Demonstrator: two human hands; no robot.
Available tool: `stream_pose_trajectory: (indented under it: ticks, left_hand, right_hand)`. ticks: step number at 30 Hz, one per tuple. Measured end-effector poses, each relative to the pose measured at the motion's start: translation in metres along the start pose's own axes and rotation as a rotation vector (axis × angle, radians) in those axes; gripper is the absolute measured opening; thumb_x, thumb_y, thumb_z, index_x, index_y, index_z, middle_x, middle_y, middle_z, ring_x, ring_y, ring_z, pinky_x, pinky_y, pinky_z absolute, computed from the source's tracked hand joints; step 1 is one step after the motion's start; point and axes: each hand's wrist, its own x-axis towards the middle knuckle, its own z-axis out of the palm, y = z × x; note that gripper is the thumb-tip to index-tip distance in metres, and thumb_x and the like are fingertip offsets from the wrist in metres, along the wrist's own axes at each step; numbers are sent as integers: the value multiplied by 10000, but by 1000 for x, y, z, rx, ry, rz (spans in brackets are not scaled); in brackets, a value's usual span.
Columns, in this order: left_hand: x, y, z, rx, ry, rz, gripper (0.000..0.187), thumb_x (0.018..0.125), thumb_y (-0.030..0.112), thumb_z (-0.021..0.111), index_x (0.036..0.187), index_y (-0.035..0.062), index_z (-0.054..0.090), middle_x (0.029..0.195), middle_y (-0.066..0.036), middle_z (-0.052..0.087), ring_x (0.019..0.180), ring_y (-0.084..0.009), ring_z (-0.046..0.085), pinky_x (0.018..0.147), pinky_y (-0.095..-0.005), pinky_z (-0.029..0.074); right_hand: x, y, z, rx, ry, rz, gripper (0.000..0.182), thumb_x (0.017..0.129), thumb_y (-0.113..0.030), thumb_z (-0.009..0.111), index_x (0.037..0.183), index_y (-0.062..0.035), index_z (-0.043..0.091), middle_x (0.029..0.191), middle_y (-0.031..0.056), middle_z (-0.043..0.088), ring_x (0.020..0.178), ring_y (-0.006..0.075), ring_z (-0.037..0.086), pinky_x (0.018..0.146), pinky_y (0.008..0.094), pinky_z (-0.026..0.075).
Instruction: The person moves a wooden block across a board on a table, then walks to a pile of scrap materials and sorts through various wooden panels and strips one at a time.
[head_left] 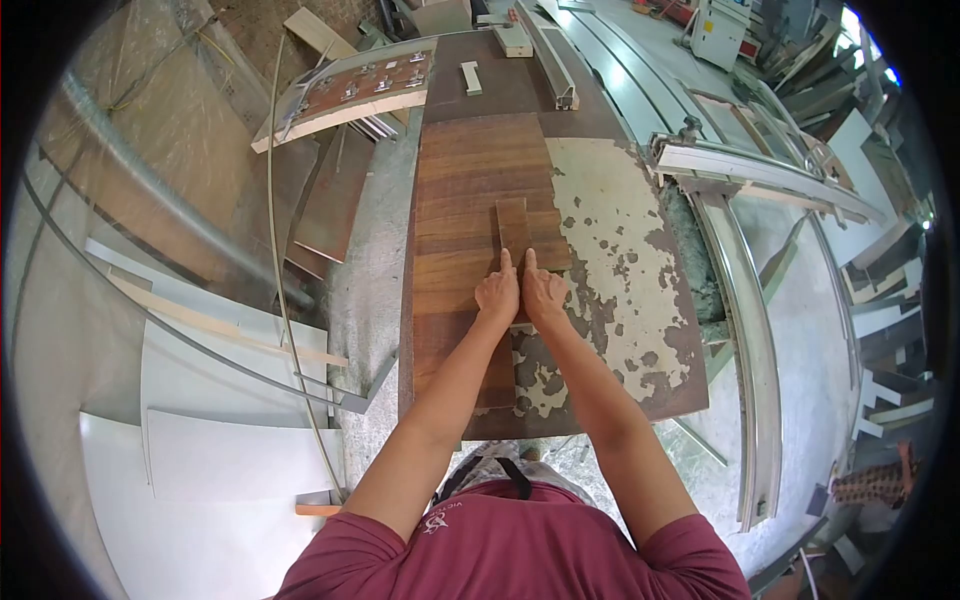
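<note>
A short brown wooden strip [513,222] lies lengthwise over dark wood-grain boards [470,180] on the worktable. My left hand [497,291] is at the left side of the strip's near end, its index finger stretched forward along it and the other fingers curled in. On the opposite side, my right hand [545,293] mirrors this, index finger pointing forward and the rest folded. Both hands sit close together, gripping the strip between them. Their undersides and the strip's near part are partly hidden.
The tabletop's right side has peeling cream paint [610,240]. A small pale block [471,78] and a long metal-edged bar [548,60] lie at the far end. A panel with metal fittings [355,85] stands left. Metal rails [740,360] run along the right; white sheets [220,450] lean lower left.
</note>
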Motion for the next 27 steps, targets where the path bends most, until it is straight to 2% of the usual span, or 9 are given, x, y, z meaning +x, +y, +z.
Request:
stream_pose_trajectory:
  ticks: [5,7,11,16,27]
  left_hand:
    - [15,-2,-3,-16,10,-26,471,920,306,358,1355,142,284,885,-214,624,829,-363,611,712,-468,475]
    - [25,-2,-6,33,-1,5,485,927,294,347,1365,107,253,876,-199,633,805,-333,625,683,-442,492]
    - [48,-7,-7,30,13,7,479,928,299,342,1364,117,259,874,-198,633,807,-331,625,688,-439,493]
    - [82,-9,-15,36,-8,2,470,929,302,337,1366,147,260,900,-192,631,847,-326,618,722,-437,489]
    - [180,-10,-29,58,-13,12,451,936,285,314,1361,140,268,973,-188,616,899,-317,605,770,-426,476]
  right_hand:
    - [20,-3,3,7,-52,-24,499,851,-216,480,1318,-94,355,743,104,648,699,248,648,584,356,501]
    - [30,-7,-1,12,-58,-22,504,853,-221,476,1325,-98,349,749,104,648,704,242,648,584,352,501]
    - [48,-13,3,-23,-45,-33,504,859,-247,469,1321,-83,354,754,102,651,710,234,647,591,341,499]
    - [82,-20,8,10,-26,-30,503,862,-257,466,1313,-63,356,764,101,656,707,233,648,598,337,498]
    - [181,-35,19,-59,-18,-37,462,866,-231,452,1285,-52,375,801,111,663,741,241,654,614,344,506]
